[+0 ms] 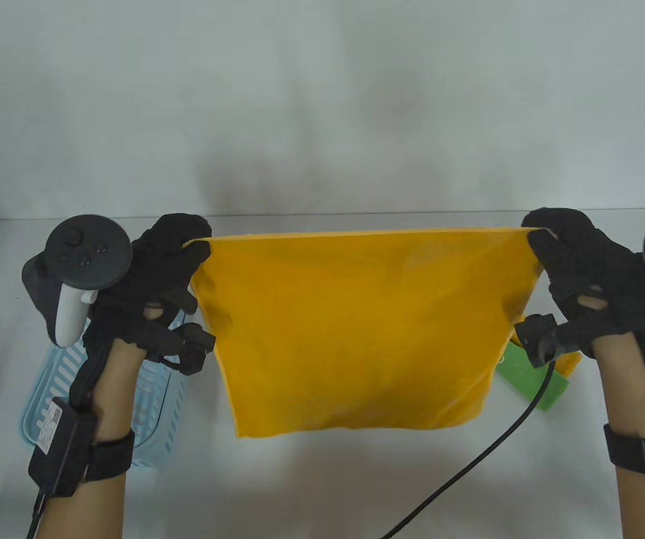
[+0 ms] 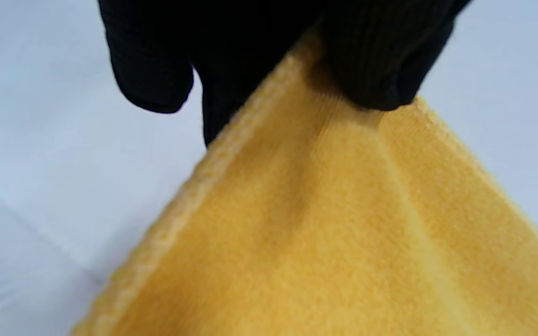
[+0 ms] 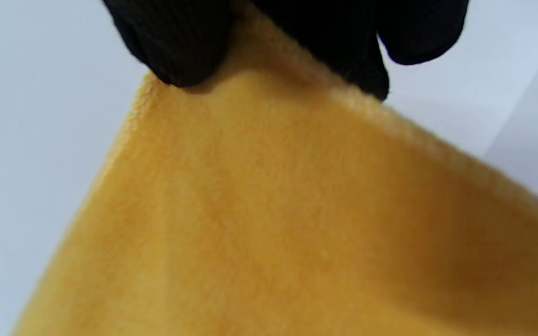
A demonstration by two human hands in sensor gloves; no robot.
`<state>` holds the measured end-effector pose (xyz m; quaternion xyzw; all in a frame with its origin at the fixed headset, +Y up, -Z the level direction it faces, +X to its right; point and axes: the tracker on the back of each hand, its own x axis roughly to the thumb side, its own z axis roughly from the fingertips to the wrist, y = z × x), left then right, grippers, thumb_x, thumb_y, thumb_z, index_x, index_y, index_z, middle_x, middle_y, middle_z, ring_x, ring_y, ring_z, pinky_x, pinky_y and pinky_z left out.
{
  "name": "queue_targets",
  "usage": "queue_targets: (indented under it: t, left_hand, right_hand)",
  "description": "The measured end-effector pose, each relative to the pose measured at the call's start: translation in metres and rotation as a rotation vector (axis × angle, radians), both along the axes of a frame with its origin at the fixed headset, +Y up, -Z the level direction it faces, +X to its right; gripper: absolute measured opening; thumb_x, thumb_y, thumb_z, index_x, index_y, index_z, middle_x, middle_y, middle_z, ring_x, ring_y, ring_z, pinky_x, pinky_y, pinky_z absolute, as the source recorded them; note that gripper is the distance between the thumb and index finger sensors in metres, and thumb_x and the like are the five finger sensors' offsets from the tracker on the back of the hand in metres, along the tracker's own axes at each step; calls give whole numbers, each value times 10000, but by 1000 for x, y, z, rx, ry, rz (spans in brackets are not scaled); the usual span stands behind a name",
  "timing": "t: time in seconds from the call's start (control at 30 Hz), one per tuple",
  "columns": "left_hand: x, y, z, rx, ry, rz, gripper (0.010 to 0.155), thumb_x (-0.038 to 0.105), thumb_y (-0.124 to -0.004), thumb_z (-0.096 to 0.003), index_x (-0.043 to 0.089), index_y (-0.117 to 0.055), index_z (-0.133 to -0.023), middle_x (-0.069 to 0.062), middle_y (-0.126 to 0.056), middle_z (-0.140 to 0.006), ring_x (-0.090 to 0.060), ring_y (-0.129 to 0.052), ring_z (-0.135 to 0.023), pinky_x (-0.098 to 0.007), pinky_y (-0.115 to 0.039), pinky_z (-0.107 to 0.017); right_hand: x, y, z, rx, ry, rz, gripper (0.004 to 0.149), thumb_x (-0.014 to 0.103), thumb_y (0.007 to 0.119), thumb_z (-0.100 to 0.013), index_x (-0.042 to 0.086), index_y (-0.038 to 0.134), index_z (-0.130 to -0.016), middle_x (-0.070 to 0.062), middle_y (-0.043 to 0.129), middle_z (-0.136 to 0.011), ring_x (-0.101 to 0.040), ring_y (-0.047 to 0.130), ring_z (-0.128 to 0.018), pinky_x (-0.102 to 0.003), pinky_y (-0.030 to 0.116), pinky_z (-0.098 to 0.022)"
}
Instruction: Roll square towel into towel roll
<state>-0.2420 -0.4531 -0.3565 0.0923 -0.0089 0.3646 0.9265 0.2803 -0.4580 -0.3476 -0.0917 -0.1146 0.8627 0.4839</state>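
A square yellow towel (image 1: 356, 331) hangs spread out above the table, its top edge stretched level between my two hands. My left hand (image 1: 179, 247) pinches the top left corner. My right hand (image 1: 547, 238) pinches the top right corner. In the left wrist view the black gloved fingers (image 2: 371, 56) clamp the hemmed corner of the towel (image 2: 325, 224). The right wrist view shows the same grip, fingers (image 3: 180, 42) on the towel (image 3: 273, 214). The lower edge hangs free above the white table (image 1: 322, 483).
A light blue slatted basket (image 1: 151, 404) sits on the table under my left forearm. A green cloth (image 1: 530, 379) and another yellow piece lie under my right wrist. A black cable (image 1: 468, 466) runs across the table from the right glove.
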Motion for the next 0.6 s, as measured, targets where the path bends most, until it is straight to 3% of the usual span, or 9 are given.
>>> queue_targets:
  t: [0.1, 0.2, 0.33, 0.43, 0.5, 0.6]
  left_hand:
    - [-1, -28, -34, -113, 75, -42, 408, 340, -827, -403, 369, -836, -810, 94, -947, -777, -181, -1022, -674, -511, -757, -650]
    - [0, -46, -53, -155, 146, -69, 404, 345, -831, -394, 385, -846, -796, 96, -922, -818, -181, -1002, -717, -511, -751, -657]
    - [2, -30, -58, -104, 153, -14, 403, 349, -827, -397, 393, -840, -797, 100, -897, -853, -181, -980, -757, -513, -738, -671]
    - [3, -1, -53, -40, 114, 20, 403, 352, -824, -402, 395, -832, -802, 107, -888, -864, -181, -969, -775, -519, -725, -682]
    - [4, 8, -50, -26, 97, 9, 405, 351, -824, -403, 397, -829, -804, 106, -889, -865, -183, -967, -778, -522, -721, -685]
    - [6, 1, -45, -57, 71, -16, 404, 347, -825, -401, 390, -834, -803, 99, -891, -869, -191, -968, -783, -528, -720, -684]
  right_hand:
    - [-10, -33, -36, -78, -93, 80, 373, 382, 818, -369, 395, 843, -741, 30, 920, -729, -276, 908, -702, -549, 696, -600]
    - [-15, -53, -60, -114, -152, 98, 372, 387, 822, -360, 406, 851, -731, 32, 903, -773, -281, 897, -727, -549, 693, -604]
    - [-14, -43, -72, -83, -172, 6, 374, 387, 820, -363, 408, 845, -735, 26, 872, -823, -291, 870, -764, -555, 675, -618]
    - [-10, -17, -72, 17, -171, -66, 375, 391, 816, -365, 414, 838, -738, 31, 856, -842, -288, 855, -782, -554, 666, -627]
    - [-7, -8, -68, 56, -163, -76, 376, 391, 815, -365, 414, 835, -740, 31, 850, -847, -288, 849, -790, -554, 660, -632]
    - [-5, -10, -61, 49, -152, -49, 376, 391, 812, -368, 411, 832, -742, 38, 847, -852, -291, 845, -799, -556, 657, -635]
